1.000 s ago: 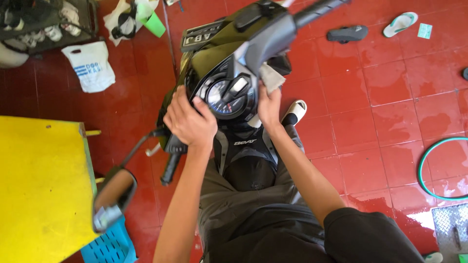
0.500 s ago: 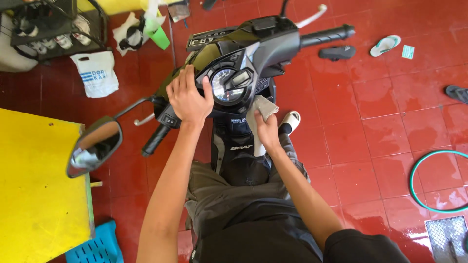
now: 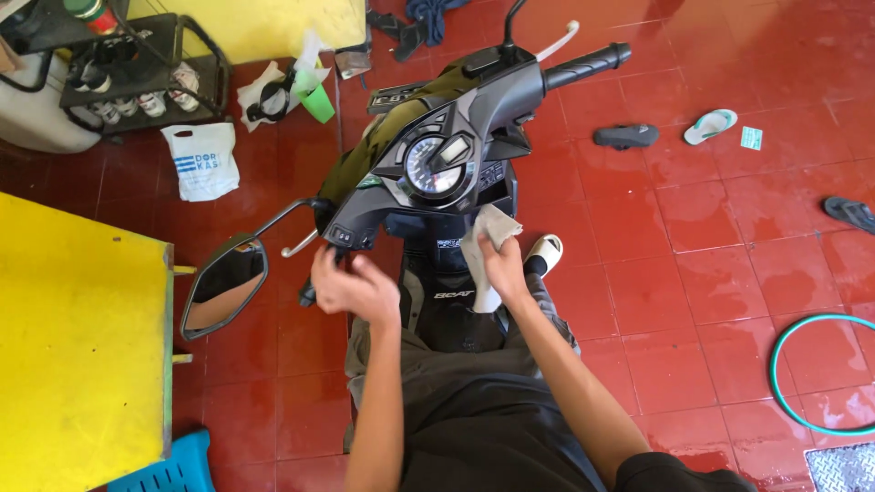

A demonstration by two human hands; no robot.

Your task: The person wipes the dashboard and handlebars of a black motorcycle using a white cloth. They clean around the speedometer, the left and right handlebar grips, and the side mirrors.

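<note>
Red tiled floor [image 3: 729,237], wet in patches, is seen from above with a scooter parked on it. A grey cloth [image 3: 486,244] is pinched in the right hand [image 3: 502,273], fingers closed on its lower part, and is held against the front panel just below the scooter's dashboard [image 3: 436,167] — the cloth hangs roughly upright, its long axis running up toward the speedometer. The cloth sits just ahead of and above that hand, so the right hand is clearly the nearer one. The left hand [image 3: 351,287] is curled loosely at the left handlebar grip [image 3: 314,282]; whether the grip is fully clasped cannot be told. The handlebar runs on a diagonal — from the left grip up to the right grip [image 3: 583,66]. A mirror [image 3: 224,284] juts out left of the left hand. Further out are noted: a yellow table [image 3: 73,337], a white plastic bag [image 3: 202,160], a black shelf [image 3: 137,73], sandals [image 3: 670,132] and a green hose [image 3: 784,383].
</note>
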